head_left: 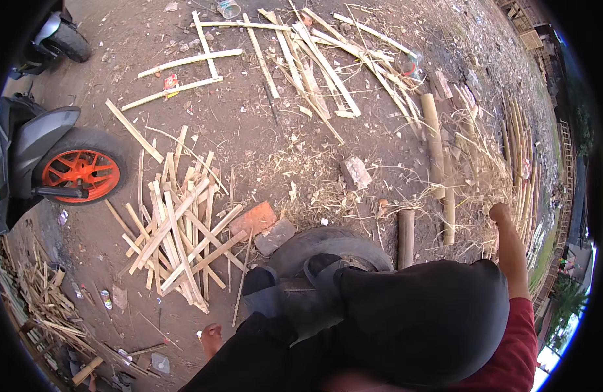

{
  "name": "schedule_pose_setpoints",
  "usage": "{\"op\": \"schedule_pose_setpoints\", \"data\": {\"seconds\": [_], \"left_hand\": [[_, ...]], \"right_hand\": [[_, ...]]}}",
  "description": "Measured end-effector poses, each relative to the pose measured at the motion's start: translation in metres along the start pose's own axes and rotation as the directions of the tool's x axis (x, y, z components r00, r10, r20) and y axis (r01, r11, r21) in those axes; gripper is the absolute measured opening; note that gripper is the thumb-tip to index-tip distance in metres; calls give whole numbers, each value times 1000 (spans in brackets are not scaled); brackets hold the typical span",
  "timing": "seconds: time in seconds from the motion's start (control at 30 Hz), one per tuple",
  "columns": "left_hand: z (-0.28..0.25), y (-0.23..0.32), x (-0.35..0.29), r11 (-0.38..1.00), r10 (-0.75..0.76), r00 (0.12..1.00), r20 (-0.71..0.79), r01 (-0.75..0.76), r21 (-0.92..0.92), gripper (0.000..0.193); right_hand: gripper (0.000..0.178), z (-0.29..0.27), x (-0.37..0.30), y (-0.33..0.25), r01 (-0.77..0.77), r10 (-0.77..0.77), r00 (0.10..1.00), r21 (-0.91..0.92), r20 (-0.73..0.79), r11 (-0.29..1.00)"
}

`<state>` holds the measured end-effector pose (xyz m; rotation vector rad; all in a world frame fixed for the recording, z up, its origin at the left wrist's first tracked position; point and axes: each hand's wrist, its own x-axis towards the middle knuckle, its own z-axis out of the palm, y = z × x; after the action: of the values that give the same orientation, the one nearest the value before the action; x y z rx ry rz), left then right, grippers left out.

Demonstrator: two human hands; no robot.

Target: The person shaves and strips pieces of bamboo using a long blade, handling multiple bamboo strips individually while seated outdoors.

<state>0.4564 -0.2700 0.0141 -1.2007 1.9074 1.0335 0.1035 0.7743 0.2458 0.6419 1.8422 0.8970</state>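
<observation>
In the head view, the person seems to sit low, with both feet [324, 266] by an old tyre [314, 240] on the dirt ground [229, 140]. The right hand [500, 212] reaches far out toward the ground's grassy right edge, over a messy heap of dry shavings [479, 158] and just beside the long bamboo strips [520, 170]. Its fingers look curled, but I cannot tell how far open they are or if they hold anything. The left hand [212, 334] is low on the left, past the leg. Its fingers look bent, with a small pale bit by them, and I cannot tell if they grip it. The short strips [177, 228] lie in a pile toward the ground's left side. To reach well, I think it helps to lean a little and keep both feet flat. Split bamboo may be sharp, so hold a strip by its flat side and don't slide the fingers along it. The shavings may snag, so lift gently.
</observation>
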Motion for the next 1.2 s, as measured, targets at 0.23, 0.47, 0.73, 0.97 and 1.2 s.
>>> {"op": "schedule_pose_setpoints", "data": {"seconds": [0.23,0.47,0.73,0.97,1.2], "left_hand": [[-1,91,-12,979,52,995,85,-68,190,31],[-15,179,-26,952,305,950,-61,-304,28,30],[-16,151,-50,965,222,965,-141,-196,173,30],[12,94,-101,990,95,973,-211,-69,126,28],[19,66,-82,992,124,972,-197,-113,62,23]], "right_hand": [[54,-47,-83,-89,101,180,963,890,-199,444],[49,-166,-121,-289,633,-154,768,699,-622,331],[35,-300,-87,-464,780,-247,605,502,-757,375],[37,-253,-237,-448,846,-676,528,242,-514,476],[28,-288,-266,-375,923,-608,384,277,-695,266]]}}
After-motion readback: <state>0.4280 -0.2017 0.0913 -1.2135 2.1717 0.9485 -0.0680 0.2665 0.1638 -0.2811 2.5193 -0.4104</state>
